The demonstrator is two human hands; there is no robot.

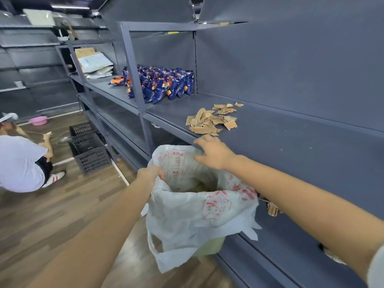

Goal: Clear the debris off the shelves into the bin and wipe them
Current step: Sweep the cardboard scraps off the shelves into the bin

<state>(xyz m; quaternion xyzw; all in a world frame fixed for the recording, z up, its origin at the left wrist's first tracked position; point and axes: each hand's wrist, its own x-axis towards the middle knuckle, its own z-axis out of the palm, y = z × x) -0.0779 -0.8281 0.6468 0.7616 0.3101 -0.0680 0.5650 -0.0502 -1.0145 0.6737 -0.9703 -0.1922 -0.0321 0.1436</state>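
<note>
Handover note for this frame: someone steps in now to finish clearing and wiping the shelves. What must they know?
Left hand grips the rim of the white, red-printed plastic bag lining the pale green bin, beside the grey metal shelf.
Right hand open and empty at the shelf's front edge, above the bag.
Done: brown scraps seem to lie in the bag.
Left: the pile of torn brown cardboard scraps on the shelf, another cardboard piece under the right forearm, then wiping; no cloth in view.
</note>
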